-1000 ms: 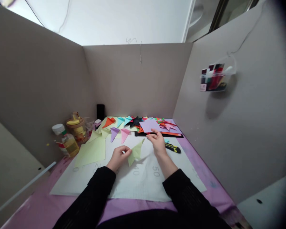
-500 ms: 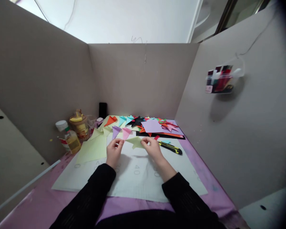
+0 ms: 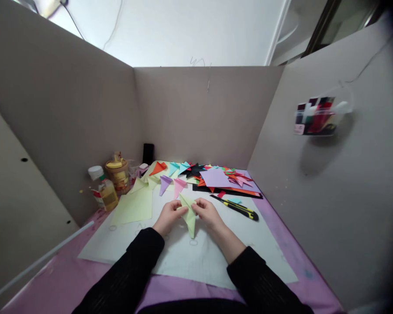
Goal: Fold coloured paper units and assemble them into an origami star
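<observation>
In the head view, the left hand [image 3: 169, 217] and right hand [image 3: 209, 213] both pinch the folded pale green paper [image 3: 189, 214] above the white sheet [image 3: 180, 261], left of the yellow-black cutter [image 3: 240, 208] and right of the flat green sheet [image 3: 134, 206]

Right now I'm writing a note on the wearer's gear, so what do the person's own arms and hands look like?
Both arms are in long black sleeves that end around the wrists, the right sleeve and left sleeve showing faint texture. The left hand and right hand are bare, with no gloves; no watch or bracelet shows.
</observation>
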`<state>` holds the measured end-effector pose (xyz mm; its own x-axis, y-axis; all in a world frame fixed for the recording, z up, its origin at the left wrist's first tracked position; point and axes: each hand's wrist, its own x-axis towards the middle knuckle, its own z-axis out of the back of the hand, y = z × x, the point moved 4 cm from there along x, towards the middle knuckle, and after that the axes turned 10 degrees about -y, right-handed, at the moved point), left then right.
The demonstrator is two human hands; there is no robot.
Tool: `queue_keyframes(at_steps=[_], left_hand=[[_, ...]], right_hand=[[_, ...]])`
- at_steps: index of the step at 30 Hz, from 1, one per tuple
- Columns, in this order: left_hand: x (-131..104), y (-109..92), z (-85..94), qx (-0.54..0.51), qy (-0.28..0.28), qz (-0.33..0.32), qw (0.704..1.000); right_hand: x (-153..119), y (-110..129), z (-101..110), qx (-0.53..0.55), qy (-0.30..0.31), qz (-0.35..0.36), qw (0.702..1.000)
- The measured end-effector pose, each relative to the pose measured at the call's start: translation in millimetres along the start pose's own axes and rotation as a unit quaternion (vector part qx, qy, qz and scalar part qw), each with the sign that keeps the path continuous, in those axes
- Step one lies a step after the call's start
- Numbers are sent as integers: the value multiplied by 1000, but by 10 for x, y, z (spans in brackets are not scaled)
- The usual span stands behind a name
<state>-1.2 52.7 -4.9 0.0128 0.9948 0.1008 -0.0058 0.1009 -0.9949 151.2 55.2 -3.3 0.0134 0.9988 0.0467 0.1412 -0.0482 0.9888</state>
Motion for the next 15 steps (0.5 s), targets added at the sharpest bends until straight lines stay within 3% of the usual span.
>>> queue_keyframes(at_steps=[6,9,12,15], left_hand=[[-13,4,-17,42,33,15,998],[-17,-40,20,50,12,14,999],[-3,-94,136,48,-47,26,997],[7,-144,238,40,-85,38,995]], right_hand=[[43,-6,104,-57,18,-17,998],[52,-24,161,-53,16,-43,998],[132,1,326,-24,-32,-67,997],[306,114,578,47,-122,-74,989]])
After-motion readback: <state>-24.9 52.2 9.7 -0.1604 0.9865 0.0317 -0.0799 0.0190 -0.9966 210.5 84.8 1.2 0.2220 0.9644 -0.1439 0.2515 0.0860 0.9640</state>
